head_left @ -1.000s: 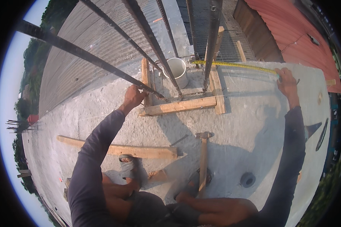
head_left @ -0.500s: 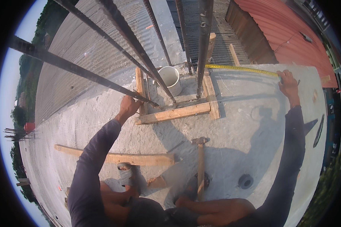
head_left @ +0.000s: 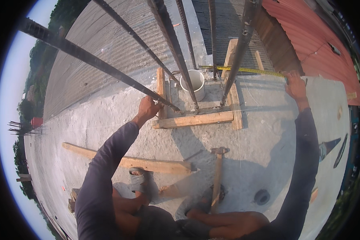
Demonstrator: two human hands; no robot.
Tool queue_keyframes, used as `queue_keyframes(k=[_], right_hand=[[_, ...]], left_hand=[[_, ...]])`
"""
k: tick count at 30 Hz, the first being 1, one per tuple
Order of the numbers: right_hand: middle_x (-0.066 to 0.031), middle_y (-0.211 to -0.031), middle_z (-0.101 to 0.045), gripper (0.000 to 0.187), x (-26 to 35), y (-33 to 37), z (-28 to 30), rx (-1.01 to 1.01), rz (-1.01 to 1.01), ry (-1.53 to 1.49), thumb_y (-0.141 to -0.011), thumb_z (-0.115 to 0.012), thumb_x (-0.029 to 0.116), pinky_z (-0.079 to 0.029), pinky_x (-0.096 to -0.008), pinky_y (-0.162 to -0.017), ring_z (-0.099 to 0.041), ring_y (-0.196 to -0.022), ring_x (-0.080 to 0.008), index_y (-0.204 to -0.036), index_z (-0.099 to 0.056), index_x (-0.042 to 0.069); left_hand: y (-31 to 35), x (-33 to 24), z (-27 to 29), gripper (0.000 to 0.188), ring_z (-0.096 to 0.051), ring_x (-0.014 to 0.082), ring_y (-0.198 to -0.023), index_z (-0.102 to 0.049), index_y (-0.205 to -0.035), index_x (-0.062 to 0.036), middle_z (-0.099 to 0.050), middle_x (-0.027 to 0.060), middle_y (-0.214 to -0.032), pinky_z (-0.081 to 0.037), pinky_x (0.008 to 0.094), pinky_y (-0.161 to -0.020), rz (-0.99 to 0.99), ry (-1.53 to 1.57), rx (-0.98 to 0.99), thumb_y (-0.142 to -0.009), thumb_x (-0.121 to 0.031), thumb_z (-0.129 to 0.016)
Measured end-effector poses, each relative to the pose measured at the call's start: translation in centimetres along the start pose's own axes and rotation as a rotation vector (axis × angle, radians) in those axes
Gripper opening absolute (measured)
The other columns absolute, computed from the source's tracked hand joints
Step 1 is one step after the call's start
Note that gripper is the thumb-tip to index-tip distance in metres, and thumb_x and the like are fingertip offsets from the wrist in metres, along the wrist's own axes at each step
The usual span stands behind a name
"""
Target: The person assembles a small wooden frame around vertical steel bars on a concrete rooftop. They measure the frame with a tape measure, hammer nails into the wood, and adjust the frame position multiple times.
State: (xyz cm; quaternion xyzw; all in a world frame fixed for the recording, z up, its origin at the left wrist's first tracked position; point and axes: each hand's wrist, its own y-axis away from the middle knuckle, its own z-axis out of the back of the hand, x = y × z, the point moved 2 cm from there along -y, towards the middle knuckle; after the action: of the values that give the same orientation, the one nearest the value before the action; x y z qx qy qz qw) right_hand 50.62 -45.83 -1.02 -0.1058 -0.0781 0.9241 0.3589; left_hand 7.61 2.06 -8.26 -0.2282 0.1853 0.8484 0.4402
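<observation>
My right hand [head_left: 296, 87] is closed around a tape measure at the far right, its case mostly hidden. The yellow tape blade [head_left: 254, 71] runs out leftward across the far side of a wooden frame [head_left: 204, 119], behind the nearest upright bar, its end close to a white plastic pipe [head_left: 199, 76]. At the left board [head_left: 161, 86] of that frame, my left hand [head_left: 149, 108] is closed, fingers by the foot of a rebar [head_left: 108, 69]; what they grip is hidden. Several steel rebars rise from the frame around the pipe.
A hammer [head_left: 219, 160] leans near my foot, beside a long wooden board [head_left: 128, 162] on the concrete slab [head_left: 108, 120]. A dark round fitting [head_left: 262, 197] sits at right. Thin string [head_left: 96, 127] crosses the slab. Corrugated roofing [head_left: 120, 44] lies beyond.
My right hand has moved left toward the frame with the tape measure, and the blade's end now reaches farther left, past the bars. The view has shifted; my left hand stays at the frame.
</observation>
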Motion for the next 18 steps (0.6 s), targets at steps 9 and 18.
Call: queue_keyframes(k=[9,18], right_hand=[[-0.009,-0.113,-0.058,0.052,9.3,-5.3,-2.8,-0.035,0.114,0.07,-0.071,-0.067,0.011,-0.055,-0.0457,-0.081,-0.058,-0.113,-0.0296,-0.122,-0.063,0.022],[-0.0098,-0.117,-0.058,0.054,11.9,-6.5,-3.7,-0.005,0.118,0.019,-0.072,-0.068,0.011,-0.055,-0.0459,-0.085,-0.057,-0.114,-0.0302,-0.124,-0.062,0.022]], left_hand=[[-0.6,1.1,-0.4,0.032,-0.069,0.0311,-0.077,-0.075,-0.106,-0.0092,-0.071,0.0177,-0.085,-0.053,0.0426,-0.068,-0.014,-0.023,0.019,-0.078,-0.026,-0.079],[0.0,0.0,-0.2,0.02,-0.067,0.0279,-0.078,-0.071,-0.093,-0.0049,-0.069,0.0121,-0.084,-0.05,0.0397,-0.068,-0.005,0.016,-0.029,-0.077,-0.015,-0.075]])
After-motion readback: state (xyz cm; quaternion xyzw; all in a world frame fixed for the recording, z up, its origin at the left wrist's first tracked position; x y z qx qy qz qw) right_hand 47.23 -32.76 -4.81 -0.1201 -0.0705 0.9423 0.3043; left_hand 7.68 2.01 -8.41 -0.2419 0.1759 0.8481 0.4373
